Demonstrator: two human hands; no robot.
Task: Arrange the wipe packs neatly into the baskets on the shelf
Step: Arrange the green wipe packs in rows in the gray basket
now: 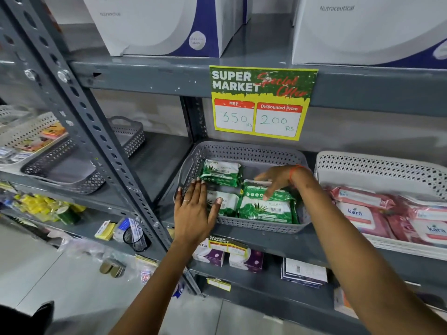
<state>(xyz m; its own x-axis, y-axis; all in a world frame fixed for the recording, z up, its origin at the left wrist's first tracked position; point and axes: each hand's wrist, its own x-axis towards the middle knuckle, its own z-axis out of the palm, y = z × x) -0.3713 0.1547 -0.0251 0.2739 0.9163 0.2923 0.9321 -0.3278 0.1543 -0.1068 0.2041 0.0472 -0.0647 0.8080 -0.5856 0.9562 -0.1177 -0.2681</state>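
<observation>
A grey perforated basket [244,151] stands on the middle shelf and holds several green wipe packs. One green pack [221,172] lies at the back left, another [227,203] at the front left, and a third [267,209] at the front right. My left hand [194,209] lies flat over the basket's front left corner, fingers spread, its thumb on the front left pack. My right hand [278,180] reaches in from the right, fingers spread, fingertips touching the top of the front right pack. Neither hand grips a pack.
A white basket [377,168] with pink wipe packs [358,213] stands right of the grey one. A yellow price sign [262,102] hangs above. A slanted shelf post [79,105] runs at left, with empty grey baskets [128,134] beyond it. Boxes sit on the shelves above and below.
</observation>
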